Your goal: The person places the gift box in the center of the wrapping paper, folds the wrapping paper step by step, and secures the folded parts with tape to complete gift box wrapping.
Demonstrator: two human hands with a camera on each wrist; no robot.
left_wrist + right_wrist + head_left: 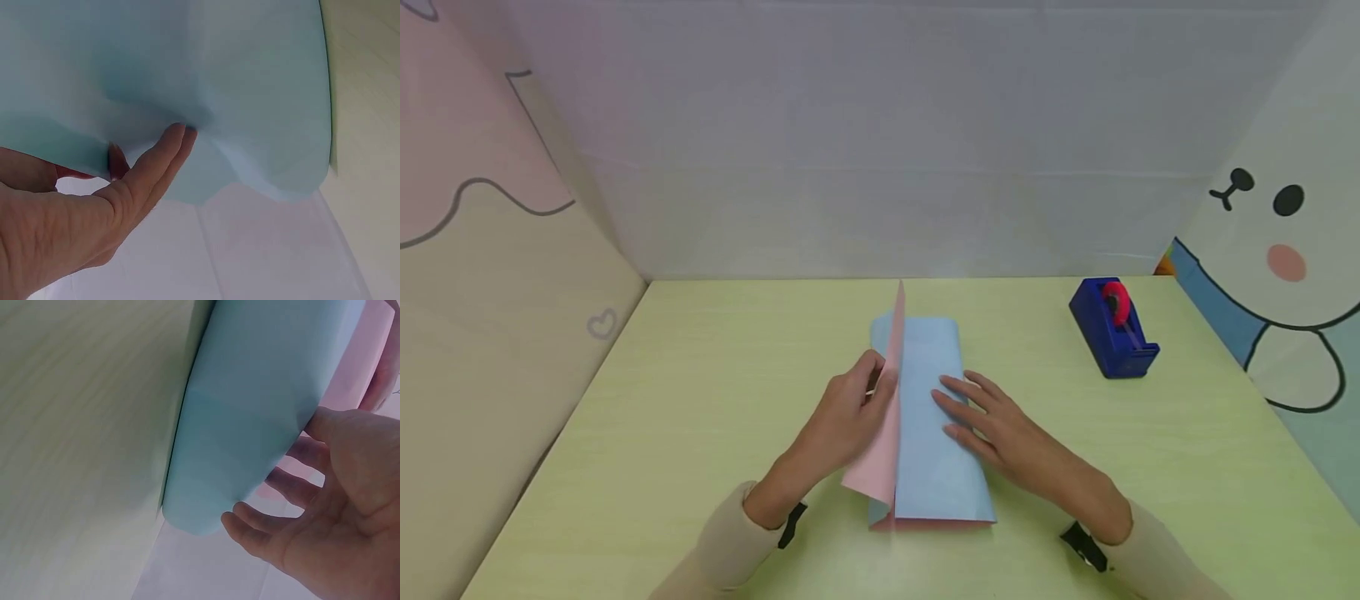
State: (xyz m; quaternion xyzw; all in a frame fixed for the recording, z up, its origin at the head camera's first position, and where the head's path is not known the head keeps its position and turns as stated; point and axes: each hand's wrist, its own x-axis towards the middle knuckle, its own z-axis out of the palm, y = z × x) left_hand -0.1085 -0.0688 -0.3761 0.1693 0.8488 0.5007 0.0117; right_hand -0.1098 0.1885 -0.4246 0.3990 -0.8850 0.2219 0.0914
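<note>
we judge the folding of the paper to be about midway. done, as far as we can see: the right panel lies turned over toward the middle, blue side up. left, by our reckoning: the flap on the left, which stands up from the middle and isn't laid down. we see no tape on the parts of the paper in view, and the dispenser stands well apart at the far right, touched by neither hand.

the paper is on the table, in front of us and between the hands. it's blue on one face and pink on the other: the flap shows us pink in the head view and blue in the left wrist view, where it dents at the fingertips. a strip of pink shows under the panel's near edge, and the right side bends round softly, with no sharp crease that we can make out.

our left hand pinches the flap, thumb on the pink face and fingers on the blue. our right hand rests on the panel's right side, its fingers spread apart and clamped on nothing.
</note>
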